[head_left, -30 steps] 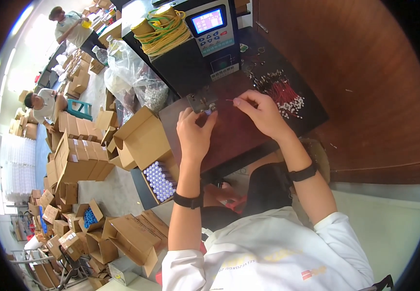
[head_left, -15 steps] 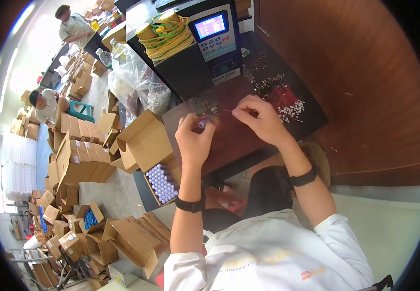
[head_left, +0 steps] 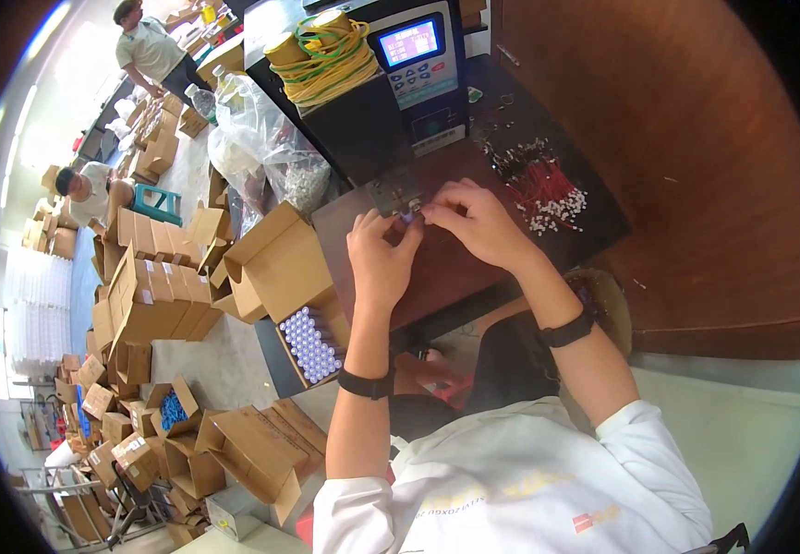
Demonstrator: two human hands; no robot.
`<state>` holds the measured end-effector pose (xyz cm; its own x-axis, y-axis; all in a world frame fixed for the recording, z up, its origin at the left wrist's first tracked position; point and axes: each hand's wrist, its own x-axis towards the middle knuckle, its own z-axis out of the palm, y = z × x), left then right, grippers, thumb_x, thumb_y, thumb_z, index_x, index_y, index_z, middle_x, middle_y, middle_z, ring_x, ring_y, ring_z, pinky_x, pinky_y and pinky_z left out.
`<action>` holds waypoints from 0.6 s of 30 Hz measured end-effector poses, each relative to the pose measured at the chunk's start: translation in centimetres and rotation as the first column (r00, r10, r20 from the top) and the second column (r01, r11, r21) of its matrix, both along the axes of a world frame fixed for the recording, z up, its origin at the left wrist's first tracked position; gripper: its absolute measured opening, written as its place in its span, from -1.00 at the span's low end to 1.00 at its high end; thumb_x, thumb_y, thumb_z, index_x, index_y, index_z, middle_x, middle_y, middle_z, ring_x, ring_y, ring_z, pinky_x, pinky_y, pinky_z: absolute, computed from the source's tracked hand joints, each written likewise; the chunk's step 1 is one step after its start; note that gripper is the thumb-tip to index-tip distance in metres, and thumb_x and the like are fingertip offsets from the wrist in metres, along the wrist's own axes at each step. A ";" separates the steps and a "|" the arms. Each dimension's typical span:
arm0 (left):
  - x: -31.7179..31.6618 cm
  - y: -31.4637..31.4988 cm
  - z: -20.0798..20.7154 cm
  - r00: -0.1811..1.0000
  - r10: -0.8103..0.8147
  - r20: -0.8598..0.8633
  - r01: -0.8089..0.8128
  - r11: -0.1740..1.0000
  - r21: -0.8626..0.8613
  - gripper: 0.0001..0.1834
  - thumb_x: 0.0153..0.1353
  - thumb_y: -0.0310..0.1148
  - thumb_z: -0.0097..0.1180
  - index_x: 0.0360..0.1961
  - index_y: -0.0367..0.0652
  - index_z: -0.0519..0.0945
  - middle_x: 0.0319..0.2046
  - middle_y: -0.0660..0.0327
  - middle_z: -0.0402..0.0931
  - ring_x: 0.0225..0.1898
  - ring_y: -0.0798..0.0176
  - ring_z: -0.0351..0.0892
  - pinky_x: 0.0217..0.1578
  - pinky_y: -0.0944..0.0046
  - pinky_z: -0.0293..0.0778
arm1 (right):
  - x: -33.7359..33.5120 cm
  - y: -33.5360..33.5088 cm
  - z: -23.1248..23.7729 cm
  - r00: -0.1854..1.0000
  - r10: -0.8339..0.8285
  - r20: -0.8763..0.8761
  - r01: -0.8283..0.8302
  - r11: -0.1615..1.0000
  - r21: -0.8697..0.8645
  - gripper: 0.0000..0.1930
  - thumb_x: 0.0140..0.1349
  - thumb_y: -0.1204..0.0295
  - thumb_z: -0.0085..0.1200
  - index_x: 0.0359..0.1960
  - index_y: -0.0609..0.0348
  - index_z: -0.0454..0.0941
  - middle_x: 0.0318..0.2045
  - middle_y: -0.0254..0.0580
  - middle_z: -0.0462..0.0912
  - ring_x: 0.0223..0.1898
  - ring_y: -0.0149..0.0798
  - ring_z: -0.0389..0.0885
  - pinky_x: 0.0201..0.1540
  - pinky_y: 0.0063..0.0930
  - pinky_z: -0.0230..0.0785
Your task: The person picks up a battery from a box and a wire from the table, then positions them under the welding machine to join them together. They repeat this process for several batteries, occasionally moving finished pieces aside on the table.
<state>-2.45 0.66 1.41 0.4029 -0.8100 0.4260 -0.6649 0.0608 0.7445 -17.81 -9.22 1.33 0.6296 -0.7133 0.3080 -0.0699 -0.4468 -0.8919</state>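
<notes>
My left hand (head_left: 381,257) is closed, its thumb and fingers pinching a purple cylindrical battery cell (head_left: 407,218). The cell's end meets the small metal fixture (head_left: 394,194) at the front of a black bench machine (head_left: 354,138). Close beside it, my right hand (head_left: 476,222) is pinched too, fingertips nearly touching the cell. A thin red wire showed in that pinch a moment earlier; now the fingers mostly hide it. Right of my hands lies a bundle of red wires (head_left: 539,180) with white connectors. Purple cells (head_left: 309,346) stand in rows in a cardboard box at the left.
The machine has a lit screen (head_left: 409,42) and buttons. A coil of yellow-green wire (head_left: 331,69) rests on it. Left of it are a clear plastic bag (head_left: 280,152) and many cardboard boxes (head_left: 164,295). A brown wooden panel (head_left: 668,166) is at the right. Two people are far left.
Both hands have come together at the metal fixture. The cell moved up and right to it, and my right hand moved left with the red wire. A far person has shifted posture.
</notes>
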 end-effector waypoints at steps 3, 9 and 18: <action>-0.1 0.2 -0.1 1.000 0.011 0.009 -0.011 1.000 0.003 -0.85 0.07 -0.39 0.37 -0.38 -0.24 0.71 -0.46 0.15 0.57 -0.34 0.06 0.53 -0.28 0.07 0.40 | 0.1 0.1 -0.3 1.000 -0.006 0.014 0.006 1.000 -0.028 -0.82 0.30 0.40 0.21 -0.32 0.30 0.70 -0.39 -0.25 0.62 -0.27 -0.30 0.43 -0.20 -0.39 0.31; 0.1 -0.2 -1.0 1.000 0.007 0.030 -0.007 1.000 0.005 -0.84 0.08 -0.38 0.37 -0.36 -0.23 0.71 -0.44 0.16 0.57 -0.33 0.07 0.53 -0.26 0.07 0.40 | 0.2 -0.1 -0.9 1.000 -0.013 -0.006 0.013 1.000 -0.024 -0.82 0.29 0.40 0.20 -0.30 0.30 0.71 -0.39 -0.24 0.63 -0.26 -0.30 0.44 -0.19 -0.40 0.31; 0.7 -0.3 -0.2 0.999 0.004 0.040 -0.004 1.000 -0.004 -0.82 0.10 -0.36 0.37 -0.35 -0.25 0.70 -0.45 0.15 0.57 -0.33 0.05 0.53 -0.25 0.06 0.39 | 0.6 -0.2 -0.1 1.000 -0.010 0.023 0.011 1.000 -0.020 -0.75 0.29 0.26 0.24 -0.33 0.23 0.71 -0.41 -0.19 0.67 -0.29 -0.17 0.54 -0.22 -0.28 0.37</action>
